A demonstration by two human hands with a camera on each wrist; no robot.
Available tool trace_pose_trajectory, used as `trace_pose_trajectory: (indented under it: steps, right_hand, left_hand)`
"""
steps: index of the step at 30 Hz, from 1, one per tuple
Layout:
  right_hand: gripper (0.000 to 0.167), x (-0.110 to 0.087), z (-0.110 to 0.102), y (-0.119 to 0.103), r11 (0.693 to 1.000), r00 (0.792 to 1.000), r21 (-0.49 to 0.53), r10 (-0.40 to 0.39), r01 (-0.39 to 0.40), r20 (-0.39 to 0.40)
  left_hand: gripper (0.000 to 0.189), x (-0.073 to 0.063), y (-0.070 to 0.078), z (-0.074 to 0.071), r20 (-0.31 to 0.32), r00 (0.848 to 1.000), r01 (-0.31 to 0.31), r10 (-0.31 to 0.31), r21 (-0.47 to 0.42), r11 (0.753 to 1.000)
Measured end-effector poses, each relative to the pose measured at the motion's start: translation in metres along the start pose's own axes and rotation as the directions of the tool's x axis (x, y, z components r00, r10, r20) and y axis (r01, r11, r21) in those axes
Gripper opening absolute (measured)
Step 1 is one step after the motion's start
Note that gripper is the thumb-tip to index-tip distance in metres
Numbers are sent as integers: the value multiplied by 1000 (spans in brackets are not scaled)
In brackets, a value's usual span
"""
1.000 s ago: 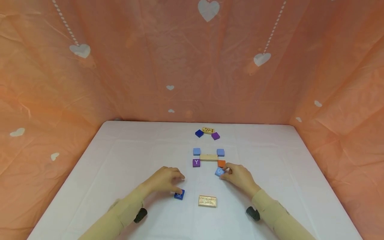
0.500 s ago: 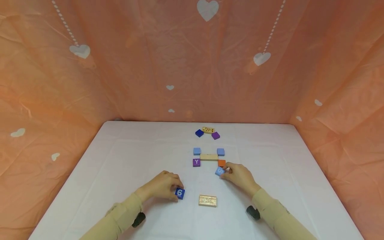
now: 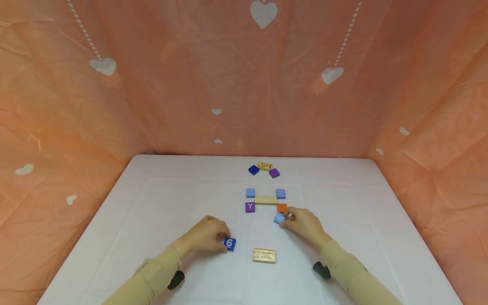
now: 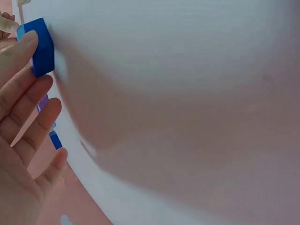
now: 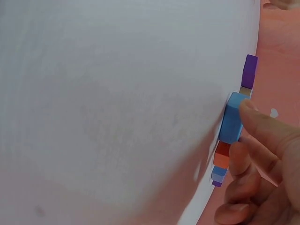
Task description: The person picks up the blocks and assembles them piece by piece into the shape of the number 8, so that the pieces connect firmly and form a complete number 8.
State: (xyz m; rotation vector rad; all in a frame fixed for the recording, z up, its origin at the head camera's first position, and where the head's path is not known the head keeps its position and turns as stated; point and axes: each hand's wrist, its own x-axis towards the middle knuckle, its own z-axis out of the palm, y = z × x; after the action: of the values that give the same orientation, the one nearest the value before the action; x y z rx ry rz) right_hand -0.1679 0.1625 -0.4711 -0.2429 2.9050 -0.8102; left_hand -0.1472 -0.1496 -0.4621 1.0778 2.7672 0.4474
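R hand (image 5: 276, 166) in close, thumb up against the lt blue block (image 5: 230, 119), pinching it! Purple block (image 5: 250, 71) above in view, tan piece (image 5: 244, 91) peeking btwn. Orange block (image 5: 221, 155) just below, then a sm. blue block (image 5: 219, 173) & purple bit (image 5: 216, 183). White tabletop (image 5: 117, 93) fills L side; pink backdrop (image 5: 276, 56) w/ white heart (image 5: 273, 113) on R.

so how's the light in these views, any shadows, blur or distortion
Head view: fairly even light, the 6 on the dark blue tile readable, print on the near gold tile too fuzzy to read; left wrist view: broad soft shadow on the white table, whose edge looks bowed; right wrist view: dimmer, with shadow beside the right hand.
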Motion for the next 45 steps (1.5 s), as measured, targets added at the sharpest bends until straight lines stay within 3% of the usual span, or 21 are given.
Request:
trace_pose_trajectory:
  steps: [6, 13, 25, 37, 45]
  right_hand:
    - [24, 0, 0, -1, 1000, 1000, 2, 7, -7, 4]
    - [24, 0, 0, -1, 1000, 1000, 2, 13, -13, 0]
    - [23, 0, 0, -1, 1000, 1000, 15, 11, -11, -5]
    - [23, -1, 0, 0, 1000, 1000, 24, 15, -15, -6]
    - [23, -1, 0, -1, 999, 1000, 29, 22, -22, -1]
  left_hand:
    - [26, 7, 3, 2, -46, 999, 10, -9, 27, 1000]
    - [26, 19, 8, 5, -106, 994, -14, 25, 110, 994]
    - [25, 46, 16, 13, -163, 986, 47, -17, 184, 982]
    - [27, 68, 24, 19, -205, 973, 137, -103, 159, 978]
    - [26, 74, 26, 19, -238, 965, 150, -111, 153, 977]
